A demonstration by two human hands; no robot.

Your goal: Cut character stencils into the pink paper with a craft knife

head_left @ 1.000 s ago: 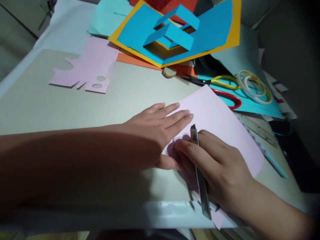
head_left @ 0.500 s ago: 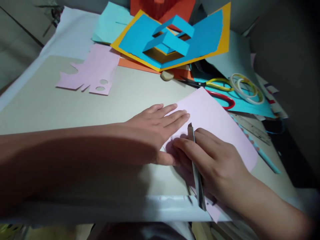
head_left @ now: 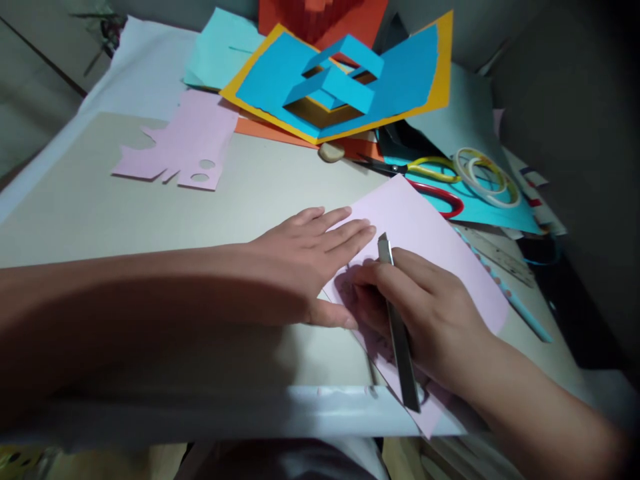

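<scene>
My left hand [head_left: 317,257] lies flat with its fingers spread, its fingertips and thumb on the left part of a pink sheet of paper [head_left: 425,220]. Just to its right, my right hand [head_left: 415,300] is closed around a slim metal craft knife [head_left: 400,340]. The knife leans across the sheet, with its angled top end sticking up past the fingers. Faint marks show on the paper below the right hand. Where the lower fingers meet the sheet is hidden. The sheet's near corner hangs over the table's front edge.
A cut pink piece [head_left: 185,143] lies at left. Behind stand a blue-and-yellow pop-up card [head_left: 405,73] and a red card [head_left: 345,23]. Scissors [head_left: 440,199], tape rolls [head_left: 463,170], a stone [head_left: 331,153], a ruler [head_left: 500,257] and a thin teal strip [head_left: 530,320] lie at right.
The right hand and knife have shifted slightly up and right, and the knife's tilt has changed a little. The left hand stays flat on the paper. The whole view has moved slightly.
</scene>
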